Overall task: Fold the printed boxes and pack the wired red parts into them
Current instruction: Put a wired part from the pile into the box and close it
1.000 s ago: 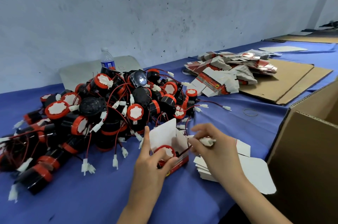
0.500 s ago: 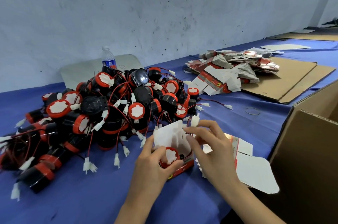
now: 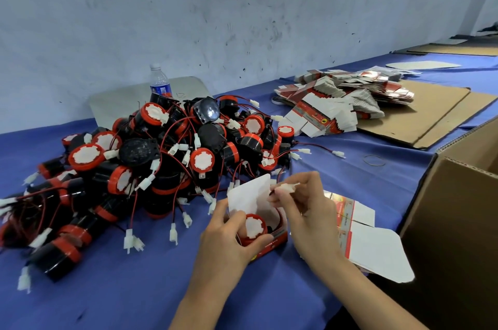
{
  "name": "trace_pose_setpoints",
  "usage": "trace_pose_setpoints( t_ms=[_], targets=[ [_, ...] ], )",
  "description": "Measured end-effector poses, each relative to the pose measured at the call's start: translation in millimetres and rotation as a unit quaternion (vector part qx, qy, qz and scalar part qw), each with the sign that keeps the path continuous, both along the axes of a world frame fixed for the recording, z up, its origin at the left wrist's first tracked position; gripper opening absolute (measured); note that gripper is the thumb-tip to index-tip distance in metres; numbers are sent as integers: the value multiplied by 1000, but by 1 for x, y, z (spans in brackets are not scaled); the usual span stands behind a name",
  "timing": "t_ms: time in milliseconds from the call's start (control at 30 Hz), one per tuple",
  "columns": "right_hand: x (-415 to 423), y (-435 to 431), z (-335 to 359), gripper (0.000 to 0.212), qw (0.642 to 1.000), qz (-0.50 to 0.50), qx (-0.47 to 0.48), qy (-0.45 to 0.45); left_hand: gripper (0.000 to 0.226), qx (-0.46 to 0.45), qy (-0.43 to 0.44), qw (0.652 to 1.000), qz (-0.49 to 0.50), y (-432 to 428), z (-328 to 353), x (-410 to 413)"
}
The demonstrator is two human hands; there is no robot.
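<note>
Only blurred, unreadable lettering shows on the printed box (image 3: 272, 243).

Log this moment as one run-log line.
stage: packing | left hand grips printed box holding red part | right hand pinches white connector above box | flap open

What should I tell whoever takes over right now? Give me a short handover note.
Left hand grips the open box, with one part seated in it.
Right hand pinches a white plug, apparently that part's, above the box.
Done: this box is folded and its part is in.
Left: tuck the wire and plug in, close the box, and probably put it in the carton on the right. Then work through the pile on the left, using the flat boxes by the right hand. The far stack holds more.
</note>
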State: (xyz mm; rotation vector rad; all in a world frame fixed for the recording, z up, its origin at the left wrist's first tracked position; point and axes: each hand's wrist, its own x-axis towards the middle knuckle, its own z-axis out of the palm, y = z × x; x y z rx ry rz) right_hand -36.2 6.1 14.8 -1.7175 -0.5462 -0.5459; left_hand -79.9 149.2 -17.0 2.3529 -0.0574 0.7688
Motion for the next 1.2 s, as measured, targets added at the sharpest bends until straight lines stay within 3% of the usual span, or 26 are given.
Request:
trace_pose_setpoints(
  t_ms=[133,233,333,433,567,667,800,933,1033,1100,1200],
  targets=[
    [5,0,-6,15,982,-32,-154,-107,61,-15,-1,1000,-5,0,-2,0],
    [9,-2,-6,14,921,-101,-302,-223,59,-13,-4,1000,-7,0,-2,0],
    [13,-7,-9,11,878,-74,-395,-259,58,-5,-22,1000,-7,-2,-2,0],
    [16,-14,-11,23,866,-55,-432,-247,47,-6,-28,1000,-10,-3,-3,0],
    [17,-14,-7,15,858,-59,-460,-223,43,5,-9,1000,0,-4,-6,1],
    [15,-7,3,15,845,-43,-516,-133,38,8,-4,1000,6,-4,-10,1],
    [28,-1,4,29,850,-25,-521,-73,65,-38,26,999,-28,-9,-14,0],
    [35,6,11,26,837,-36,-544,-46,87,-80,89,992,-44,-15,-18,-2],
    [35,12,17,14,807,-35,-589,-26,82,-45,134,990,-21,-15,-21,-3],
    [35,10,24,21,791,-5,-612,-20,77,-10,137,991,-10,-16,-21,-3],
    [33,3,35,35,810,53,-582,43,64,2,132,991,-1,-16,-18,-2]
  ],
)
